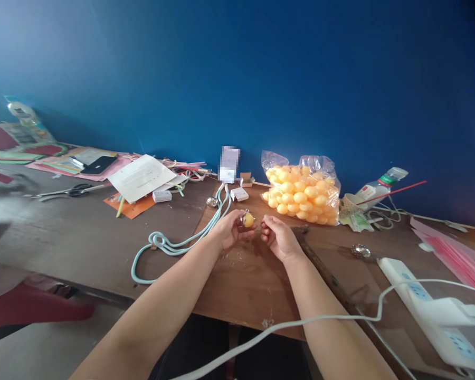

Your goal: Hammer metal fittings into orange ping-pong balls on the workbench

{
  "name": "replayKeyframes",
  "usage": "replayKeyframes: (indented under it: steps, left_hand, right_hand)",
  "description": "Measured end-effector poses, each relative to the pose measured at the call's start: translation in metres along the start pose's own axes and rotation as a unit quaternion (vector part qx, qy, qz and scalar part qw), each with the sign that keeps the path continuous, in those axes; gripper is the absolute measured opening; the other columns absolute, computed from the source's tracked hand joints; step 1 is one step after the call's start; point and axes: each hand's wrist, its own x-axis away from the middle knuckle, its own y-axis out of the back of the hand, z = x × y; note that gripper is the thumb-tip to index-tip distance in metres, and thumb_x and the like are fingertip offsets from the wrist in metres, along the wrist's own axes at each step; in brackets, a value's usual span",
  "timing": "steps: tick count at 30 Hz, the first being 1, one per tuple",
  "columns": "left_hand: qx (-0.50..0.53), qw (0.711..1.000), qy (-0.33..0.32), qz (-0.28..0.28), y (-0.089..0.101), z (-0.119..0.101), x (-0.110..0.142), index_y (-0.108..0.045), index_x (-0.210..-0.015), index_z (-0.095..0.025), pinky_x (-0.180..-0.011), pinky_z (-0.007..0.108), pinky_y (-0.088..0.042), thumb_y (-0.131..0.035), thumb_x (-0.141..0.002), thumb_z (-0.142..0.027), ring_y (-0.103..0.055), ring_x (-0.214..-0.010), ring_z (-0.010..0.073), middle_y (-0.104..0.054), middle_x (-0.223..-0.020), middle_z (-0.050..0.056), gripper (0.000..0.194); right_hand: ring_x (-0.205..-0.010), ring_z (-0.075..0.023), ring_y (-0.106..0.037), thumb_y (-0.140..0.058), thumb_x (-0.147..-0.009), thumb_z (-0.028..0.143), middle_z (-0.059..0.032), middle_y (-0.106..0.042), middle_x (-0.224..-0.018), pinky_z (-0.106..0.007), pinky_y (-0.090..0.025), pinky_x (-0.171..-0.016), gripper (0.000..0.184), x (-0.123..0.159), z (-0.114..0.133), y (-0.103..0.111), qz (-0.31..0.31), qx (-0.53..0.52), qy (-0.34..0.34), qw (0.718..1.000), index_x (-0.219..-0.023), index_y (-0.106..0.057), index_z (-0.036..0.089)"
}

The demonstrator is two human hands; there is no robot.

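My left hand [234, 232] is closed around a small yellow ball [248, 220] that has dark, shiny metal-looking parts about it. Close by on the right, my right hand [277, 237] is pinched; whatever its fingertips hold is too small to make out. A gap separates the two hands above the brown tabletop [253, 285]. Behind them stands a clear plastic bag [320, 164] full of yellow balls [300, 198]. One silvery round piece [212, 201] lies beyond my left hand, and another silvery piece [361, 251] lies to the right.
A light blue cord [170, 248] loops left of my hands. White boxes [239, 195], scissors [73, 191] and papers [141, 178] lie farther left. At right are a bottle [382, 184], a paper cup [349, 205] and a power strip [404, 277]. A white cable [301, 322] crosses the foreground.
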Motion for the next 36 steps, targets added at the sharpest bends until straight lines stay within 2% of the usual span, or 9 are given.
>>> replayKeyframes:
  steps: [4, 7, 10, 14, 18, 22, 27, 31, 36]
  left_hand:
    - [-0.065, 0.998, 0.001, -0.016, -0.001, 0.004, 0.001, -0.059, -0.077, -0.013, -0.053, 0.022, -0.055, -0.066, -0.081, -0.035, -0.063, -0.064, 0.0123, -0.063, -0.075, 0.005, 0.024]
    - [-0.126, 0.992, -0.015, 0.001, -0.001, 0.010, 0.001, -0.064, -0.081, -0.013, -0.051, 0.018, -0.051, -0.075, -0.074, -0.031, -0.060, -0.061, 0.0089, -0.063, -0.077, 0.004, 0.022]
    - [-0.160, 0.986, -0.027, 0.031, 0.001, 0.014, -0.001, -0.068, -0.089, -0.015, -0.053, 0.018, -0.049, -0.079, -0.069, -0.029, -0.062, -0.064, 0.0092, -0.067, -0.085, 0.006, 0.027]
    - [-0.180, 0.982, -0.057, 0.006, 0.003, 0.017, -0.004, -0.069, -0.085, -0.014, -0.056, 0.020, -0.050, -0.082, -0.065, -0.031, -0.062, -0.067, 0.0107, -0.067, -0.082, 0.006, 0.030]
    - [-0.183, 0.980, -0.075, 0.001, 0.002, 0.016, -0.004, -0.067, -0.081, -0.014, -0.056, 0.021, -0.050, -0.082, -0.062, -0.031, -0.060, -0.068, 0.0115, -0.064, -0.074, 0.004, 0.030]
    - [-0.182, 0.981, -0.064, -0.006, 0.001, 0.015, -0.003, -0.064, -0.075, -0.013, -0.056, 0.021, -0.050, -0.084, -0.059, -0.033, -0.058, -0.064, 0.0102, -0.061, -0.068, 0.003, 0.033]
    - [-0.151, 0.987, -0.046, -0.031, 0.001, 0.014, -0.003, -0.065, -0.075, -0.011, -0.055, 0.020, -0.050, -0.082, -0.062, -0.032, -0.059, -0.065, 0.0103, -0.061, -0.069, 0.003, 0.030]
    - [-0.130, 0.990, -0.043, -0.026, 0.002, 0.014, -0.004, -0.064, -0.075, -0.011, -0.053, 0.018, -0.050, -0.081, -0.066, -0.029, -0.061, -0.066, 0.0104, -0.061, -0.072, 0.004, 0.026]
    - [-0.048, 0.998, -0.032, -0.004, 0.000, 0.012, -0.006, -0.063, -0.082, -0.010, -0.060, 0.023, -0.056, -0.069, -0.080, -0.035, -0.063, -0.068, 0.0123, -0.064, -0.078, 0.008, 0.026]
  right_hand:
    - [-0.050, -0.0070, -0.041, -0.077, -0.065, 0.041, 0.0050, -0.050, -0.065, -0.020, -0.036, -0.044, 0.031, 0.000, 0.001, 0.002, 0.011, -0.045, -0.017, 0.999, -0.073, -0.055, 0.020]
    - [-0.051, -0.0073, -0.041, -0.077, -0.067, 0.041, 0.0044, -0.050, -0.066, -0.020, -0.035, -0.044, 0.031, 0.000, 0.000, 0.001, 0.021, -0.046, -0.016, 0.999, -0.073, -0.054, 0.020]
    - [-0.051, -0.0076, -0.041, -0.077, -0.066, 0.042, 0.0042, -0.051, -0.066, -0.021, -0.035, -0.044, 0.033, 0.000, -0.002, -0.001, 0.030, -0.029, -0.011, 0.999, -0.070, -0.053, 0.020]
    - [-0.053, -0.0074, -0.043, -0.077, -0.067, 0.040, 0.0046, -0.053, -0.067, -0.020, -0.035, -0.046, 0.030, 0.000, -0.007, -0.002, 0.037, -0.026, -0.009, 0.999, -0.072, -0.056, 0.019]
    - [-0.056, -0.0085, -0.045, -0.077, -0.067, 0.041, 0.0042, -0.054, -0.068, -0.021, -0.038, -0.048, 0.030, -0.001, -0.011, -0.002, 0.030, 0.018, 0.005, 0.999, -0.077, -0.059, 0.019]
    - [-0.056, -0.0101, -0.048, -0.075, -0.068, 0.046, 0.0035, -0.057, -0.066, -0.023, -0.040, -0.050, 0.033, -0.003, -0.016, 0.000, 0.012, 0.090, 0.042, 0.995, -0.080, -0.060, 0.020]
    - [-0.057, -0.0112, -0.052, -0.074, -0.070, 0.047, 0.0022, -0.060, -0.067, -0.024, -0.044, -0.051, 0.032, -0.004, -0.017, 0.002, 0.014, 0.147, 0.086, 0.985, -0.084, -0.063, 0.020]
    - [-0.057, -0.0131, -0.054, -0.074, -0.070, 0.047, 0.0007, -0.063, -0.068, -0.026, -0.046, -0.050, 0.032, -0.003, -0.014, 0.000, -0.006, 0.188, 0.104, 0.977, -0.084, -0.064, 0.020]
    - [-0.056, -0.0152, -0.055, -0.071, -0.072, 0.047, -0.0009, -0.063, -0.067, -0.027, -0.046, -0.046, 0.030, -0.005, -0.016, 0.002, -0.053, 0.219, 0.123, 0.967, -0.083, -0.064, 0.021]
